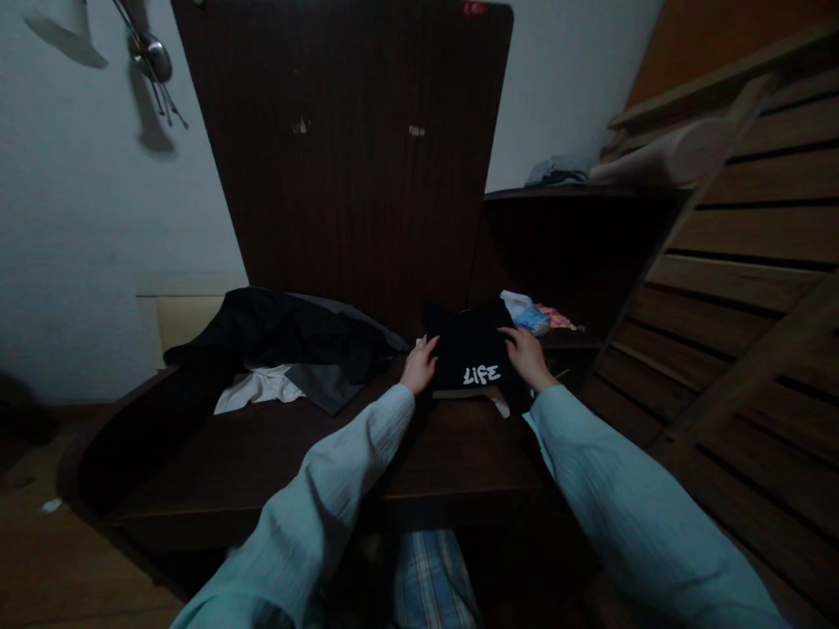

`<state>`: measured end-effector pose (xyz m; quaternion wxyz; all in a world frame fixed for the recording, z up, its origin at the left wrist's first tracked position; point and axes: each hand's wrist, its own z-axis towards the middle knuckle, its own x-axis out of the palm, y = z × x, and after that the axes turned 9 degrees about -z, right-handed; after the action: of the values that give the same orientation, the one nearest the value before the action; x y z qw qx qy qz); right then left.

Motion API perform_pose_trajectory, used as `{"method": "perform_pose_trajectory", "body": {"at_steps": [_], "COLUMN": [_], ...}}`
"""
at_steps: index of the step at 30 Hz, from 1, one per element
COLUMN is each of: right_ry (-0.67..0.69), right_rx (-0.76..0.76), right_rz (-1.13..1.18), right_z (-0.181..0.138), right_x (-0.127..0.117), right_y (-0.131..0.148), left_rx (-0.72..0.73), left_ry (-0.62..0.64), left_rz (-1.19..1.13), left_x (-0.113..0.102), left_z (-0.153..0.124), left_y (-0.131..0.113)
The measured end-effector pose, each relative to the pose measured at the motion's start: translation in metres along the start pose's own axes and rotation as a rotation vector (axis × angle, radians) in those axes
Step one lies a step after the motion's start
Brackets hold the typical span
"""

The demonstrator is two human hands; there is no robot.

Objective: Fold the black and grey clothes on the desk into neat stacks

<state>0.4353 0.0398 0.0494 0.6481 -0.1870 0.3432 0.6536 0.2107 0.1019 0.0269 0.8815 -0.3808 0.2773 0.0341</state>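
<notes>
A black folded garment (467, 342) with white lettering lies on the dark wooden desk; the lettering appears upside down from here. At its left edge, my left hand (418, 365) touches the cloth with thumb and fingers slightly apart. My right hand (528, 358) rests on the opposite edge, its fingers also spread a little over the fabric. Neither hand visibly grips it. A pale strip (499, 402) shows under the garment's near edge. What lies beneath the cloth is hidden.
On the left of the desk (262, 463) is a loose heap of dark clothes (288, 328), with a white cloth (259, 389) partly under it. A blue-and-white plastic packet (530, 316) sits just behind my right hand. Wooden slats (747, 288) stand close on the right.
</notes>
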Motion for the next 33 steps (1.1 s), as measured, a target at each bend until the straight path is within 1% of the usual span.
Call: {"method": "perform_pose_trajectory", "body": {"at_steps": [2, 4, 6, 8, 9, 11, 13, 15, 16, 17, 18, 20, 22, 23, 24, 25, 27, 29, 31, 33], "right_ry": [0.036, 0.097, 0.177, 0.247, 0.265, 0.301, 0.394, 0.493, 0.511, 0.491, 0.437, 0.268, 0.091, 0.029, -0.003, -0.007, 0.049, 0.155, 0.316, 0.472], "right_rx": [0.013, 0.003, 0.008, 0.037, 0.049, 0.037, 0.005, 0.014, 0.046, 0.093, 0.144, 0.227, 0.260, 0.262, 0.259, 0.255, 0.253, 0.254, 0.255, 0.249], "right_rz": [-0.051, -0.123, -0.225, -0.317, -0.339, -0.312, -0.230, -0.156, -0.131, -0.111, -0.090, -0.040, -0.003, 0.001, -0.007, -0.026, -0.084, -0.143, -0.164, -0.141], "right_z": [0.002, -0.002, -0.009, -0.016, -0.019, -0.023, -0.026, -0.030, -0.032, -0.035, -0.038, -0.044, -0.051, -0.053, -0.055, -0.056, -0.056, -0.049, -0.037, -0.020], "right_x": [0.013, 0.025, 0.035, 0.046, 0.052, 0.064, 0.075, 0.084, 0.088, 0.091, 0.093, 0.096, 0.097, 0.098, 0.098, 0.097, 0.096, 0.093, 0.090, 0.086], "right_y": [-0.006, -0.007, -0.005, 0.001, 0.005, 0.015, 0.025, 0.032, 0.034, 0.035, 0.036, 0.037, 0.039, 0.041, 0.043, 0.045, 0.048, 0.048, 0.043, 0.033], "left_rx": [-0.031, -0.090, -0.179, -0.222, -0.209, -0.134, -0.056, -0.010, 0.003, 0.011, 0.015, 0.031, 0.066, 0.083, 0.089, 0.079, 0.014, -0.085, -0.172, -0.212], "left_ry": [-0.001, 0.013, 0.055, 0.099, 0.115, 0.162, 0.239, 0.310, 0.322, 0.316, 0.298, 0.235, 0.171, 0.141, 0.107, 0.066, -0.044, -0.167, -0.258, -0.295], "left_rz": [0.026, 0.065, 0.109, 0.157, 0.181, 0.220, 0.239, 0.239, 0.237, 0.237, 0.239, 0.240, 0.237, 0.233, 0.229, 0.226, 0.223, 0.222, 0.217, 0.207], "left_x": [0.012, 0.021, 0.027, 0.033, 0.036, 0.039, 0.039, 0.035, 0.030, 0.025, 0.019, 0.003, -0.016, -0.027, -0.037, -0.048, -0.068, -0.084, -0.095, -0.099], "left_z": [0.010, 0.014, 0.010, 0.001, -0.005, -0.018, -0.030, -0.038, -0.042, -0.046, -0.049, -0.058, -0.068, -0.073, -0.079, -0.084, -0.094, -0.102, -0.107, -0.110], "left_y": [0.010, 0.017, 0.023, 0.027, 0.030, 0.034, 0.040, 0.046, 0.048, 0.051, 0.053, 0.057, 0.061, 0.064, 0.066, 0.069, 0.077, 0.086, 0.093, 0.096]}}
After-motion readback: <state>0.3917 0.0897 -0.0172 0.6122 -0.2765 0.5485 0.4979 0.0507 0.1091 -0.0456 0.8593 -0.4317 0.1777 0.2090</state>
